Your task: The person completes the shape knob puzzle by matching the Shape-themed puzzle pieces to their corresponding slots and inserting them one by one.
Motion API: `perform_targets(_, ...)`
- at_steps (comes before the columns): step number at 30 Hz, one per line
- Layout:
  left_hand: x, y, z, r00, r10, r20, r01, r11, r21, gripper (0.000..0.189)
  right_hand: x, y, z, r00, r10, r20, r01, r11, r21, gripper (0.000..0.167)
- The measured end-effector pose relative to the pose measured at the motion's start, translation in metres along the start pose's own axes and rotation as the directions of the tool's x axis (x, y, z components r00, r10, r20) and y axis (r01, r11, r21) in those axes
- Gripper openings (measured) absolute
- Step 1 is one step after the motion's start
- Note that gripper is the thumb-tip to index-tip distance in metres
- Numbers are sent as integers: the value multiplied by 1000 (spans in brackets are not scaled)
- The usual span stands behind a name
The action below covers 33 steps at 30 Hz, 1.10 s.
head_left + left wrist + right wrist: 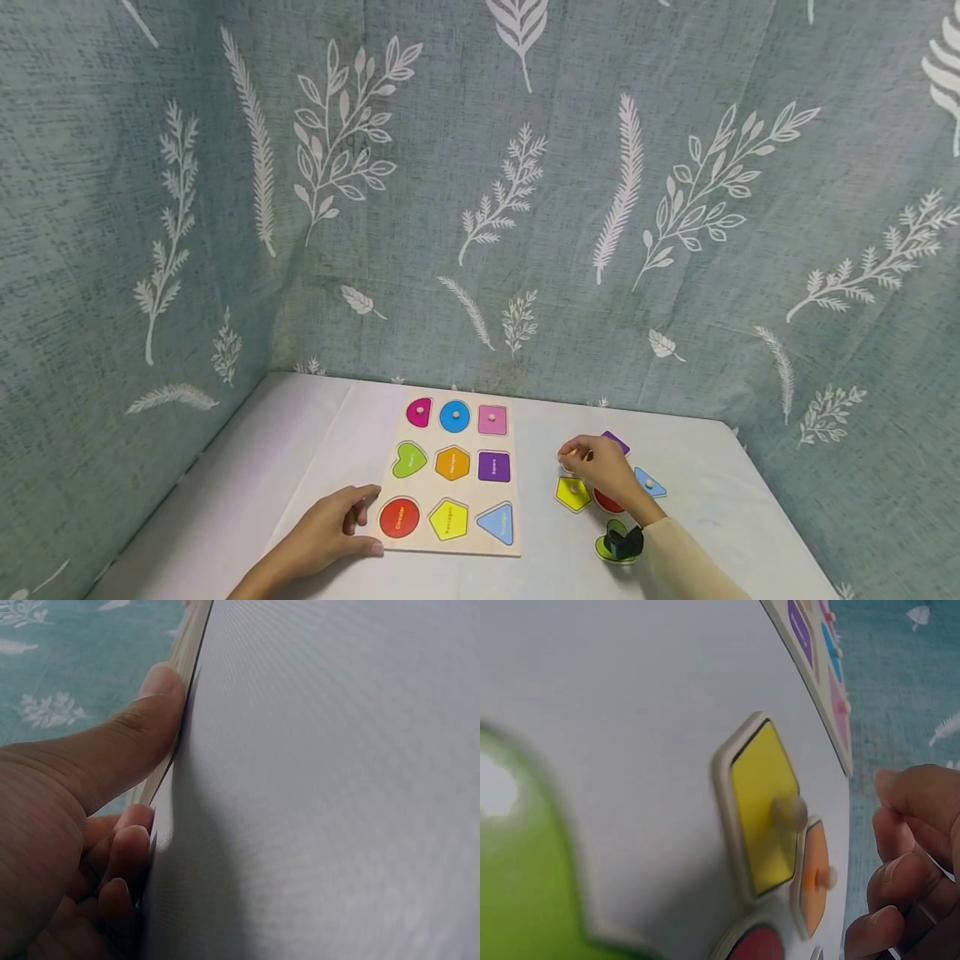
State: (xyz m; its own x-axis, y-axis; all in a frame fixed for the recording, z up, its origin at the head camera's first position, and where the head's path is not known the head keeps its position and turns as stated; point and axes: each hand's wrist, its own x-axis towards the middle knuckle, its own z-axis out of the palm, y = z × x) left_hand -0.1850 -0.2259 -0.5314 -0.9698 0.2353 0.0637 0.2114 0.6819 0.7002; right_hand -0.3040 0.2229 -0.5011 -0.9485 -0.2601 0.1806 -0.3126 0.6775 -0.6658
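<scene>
A wooden knob-puzzle board (pixel 442 437) lies flat at centre in the head view. My left hand (pixel 330 529) rests at its lower left corner, thumb along the near edge and fingertips by the left edge. My right hand (pixel 600 467) hovers over loose pieces to the right of the board, fingers loosely bent. In the right wrist view its fingertips stand apart from the knob of an orange hexagon piece (pixel 812 877), with nothing between them. Beside that piece lies a yellow pentagon piece (pixel 573 493). A red piece (pixel 606 501) is partly covered by the hand.
Around the right hand lie a purple piece (pixel 617 442), a blue triangle piece (pixel 651 485) and a green piece (pixel 611 557). Knobbed magenta, blue and pink pieces (pixel 492 420) sit in the board's far row. A patterned cloth wall (pixel 555 333) bounds the white table.
</scene>
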Motion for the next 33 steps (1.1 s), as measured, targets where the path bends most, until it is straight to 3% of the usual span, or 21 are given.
perform_targets(6,-1,0,1,1000,5,-6,-5,1000,2,85,-23,5,-7,1000,15,-21,-15,1000,-5,6)
perform_targets(16,-2,0,2,1000,3,6,-3,1000,-13,86,-59,17,-17,990,141,2,-141,990,3,9)
perform_targets(21,1,2,0,1000,28,-10,-28,1000,3,84,-75,22,-20,979,205,-21,-205,979,-11,9)
perform_targets(33,0,3,1,1000,-15,-10,15,1000,2,86,-108,26,-20,942,331,-49,-332,943,-8,12)
